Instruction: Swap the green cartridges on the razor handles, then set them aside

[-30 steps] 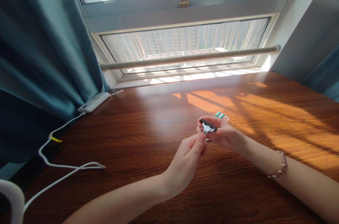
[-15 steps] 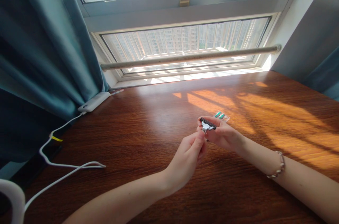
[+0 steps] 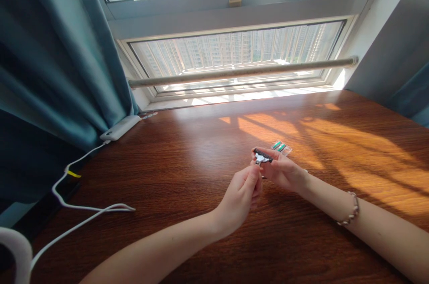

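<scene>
One razor between two bare hands, raised over the wood-grain table. Left hand: thumb and curled fingers closed in a pinch just below the silvery neck, whatever handle there is hidden in or behind them. Right hand: fingers bent behind the wide black head, a fingertip near its far left end, the thumb by its right end; the head appears held across that span. Judged by build, a light thing, stiff throughout, tougher than it looks at the neck and more delicate at the head. The bright neck looks smooth, so likely slippery under damp fingertips; some give where neck meets head would not surprise. Best hold for steadiness: right under the neck, where the left thumb presses. Best hold on the head: its short ends only, fingertips off the long edges (which way any blades face is too small to tell, so both edges deserve respect). Just beyond the right fingers, flat on the table, lies a small clear pack with two green-marked pieces; thin plastic by the look of it, probably apt to skid if nudged, and better lifted by its sides than pressed from above.
</scene>
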A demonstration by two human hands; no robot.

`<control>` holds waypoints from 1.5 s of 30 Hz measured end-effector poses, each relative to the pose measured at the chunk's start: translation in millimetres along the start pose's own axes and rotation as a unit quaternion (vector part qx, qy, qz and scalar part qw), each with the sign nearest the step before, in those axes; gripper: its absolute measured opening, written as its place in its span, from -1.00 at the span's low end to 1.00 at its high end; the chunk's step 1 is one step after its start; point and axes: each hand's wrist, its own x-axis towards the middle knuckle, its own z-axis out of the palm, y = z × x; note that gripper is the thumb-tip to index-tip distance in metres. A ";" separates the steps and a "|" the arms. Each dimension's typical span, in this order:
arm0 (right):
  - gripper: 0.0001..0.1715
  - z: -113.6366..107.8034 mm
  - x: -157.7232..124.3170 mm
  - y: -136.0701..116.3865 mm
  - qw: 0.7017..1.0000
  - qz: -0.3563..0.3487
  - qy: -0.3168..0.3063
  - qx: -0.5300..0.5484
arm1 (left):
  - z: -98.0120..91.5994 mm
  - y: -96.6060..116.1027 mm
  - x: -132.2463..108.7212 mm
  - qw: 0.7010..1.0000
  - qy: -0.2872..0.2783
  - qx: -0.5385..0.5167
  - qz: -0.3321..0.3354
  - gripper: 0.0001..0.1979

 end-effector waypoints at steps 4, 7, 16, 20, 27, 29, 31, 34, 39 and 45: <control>-0.50 -1.2 -0.1 0.1 1.000 0.003 0.016 -0.012 | 0.8 2.0 0.5 1.000 -0.005 -0.010 -0.024 -0.61; -0.50 -1.9 -0.3 -0.6 1.000 0.004 0.023 -0.021 | 1.4 4.5 0.4 0.999 -0.004 -0.013 -0.042 -0.61; -0.53 -1.3 -2.0 -5.9 0.998 -0.002 0.032 -0.047 | 4.2 6.9 -0.5 0.998 -0.005 -0.013 -0.058 -0.61; -0.52 -0.7 -3.1 -7.9 0.997 -0.009 0.026 -0.068 | 5.1 6.6 -1.4 0.998 -0.004 -0.010 -0.060 -0.61; -0.48 0.9 -2.9 -15.2 0.994 0.007 0.026 -0.105 | 5.4 10.1 -2.6 0.997 -0.018 -0.009 -0.073 -0.60; -0.48 1.5 -2.4 -17.9 0.991 0.012 0.026 -0.129 | 4.5 10.4 -2.9 0.996 -0.035 -0.009 -0.077 -0.59; -0.49 2.3 -2.3 -20.4 0.989 0.013 0.023 -0.144 | 3.6 9.5 -3.1 0.996 -0.047 -0.012 -0.072 -0.60; -0.49 3.3 -2.8 -22.0 0.988 0.013 0.011 -0.151 | 3.3 6.3 -2.8 0.997 -0.055 -0.018 -0.055 -0.60; -0.49 4.2 -3.3 -16.3 0.994 -0.018 0.015 -0.110 | 2.8 0.6 -0.3 1.000 -0.013 -0.003 0.000 -0.62; -0.58 5.3 -1.1 -12.4 0.992 -0.046 0.039 -0.114 | -0.6 0.5 0.6 0.999 -0.017 -0.030 -0.003 -0.61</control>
